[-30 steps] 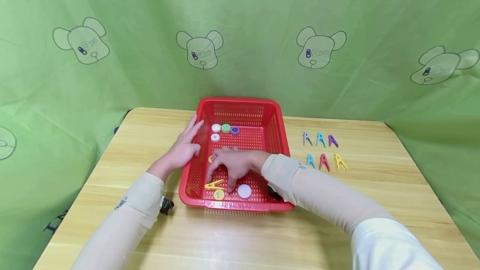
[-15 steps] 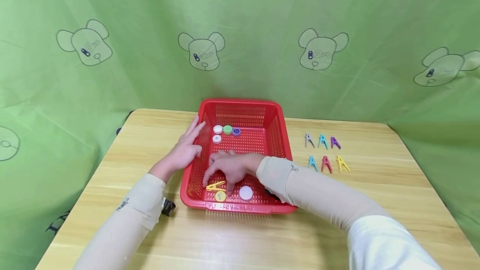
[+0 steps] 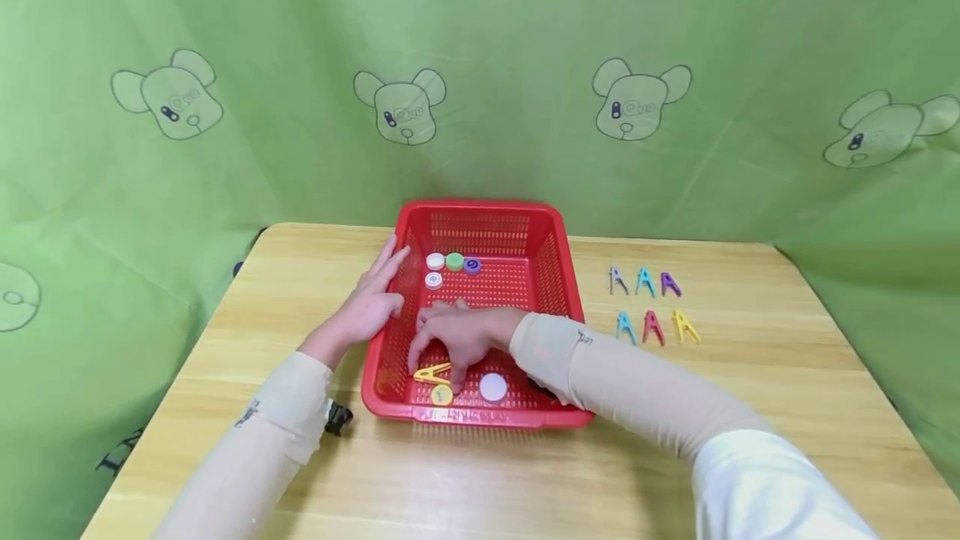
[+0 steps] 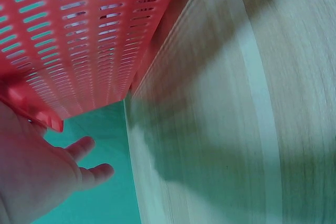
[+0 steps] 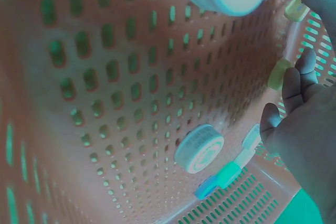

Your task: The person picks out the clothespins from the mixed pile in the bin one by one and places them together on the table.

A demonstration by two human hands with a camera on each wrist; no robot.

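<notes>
A red plastic basket (image 3: 480, 418) stands on the table with bottle caps in it. Along its left rim lies my left hand (image 3: 367, 307), fingers straight and the thumb over the edge. My right hand (image 3: 461, 336) reaches down inside, fingers curved. Its index finger and thumb touch opposite ends of a yellow clothespin (image 3: 432, 373) on the basket floor. Just in front of the clothespin is a yellow cap (image 3: 442, 395), with a large pale cap (image 3: 492, 387) to its right. Another yellow cap (image 5: 278, 74) shows beside my right fingertips in the right wrist view.
White (image 3: 435, 261), green (image 3: 454, 261) and purple (image 3: 472, 266) caps sit in a row at the basket's back left, with a patterned white cap (image 3: 433, 280) before them. Several coloured clothespins, including a red one (image 3: 653, 327), lie in two rows on the right of the table (image 3: 750, 390).
My right thumb and index finger have drawn slightly closer to the ends of the yellow clothespin. My left hand stays on the rim; the view shifts a little.
</notes>
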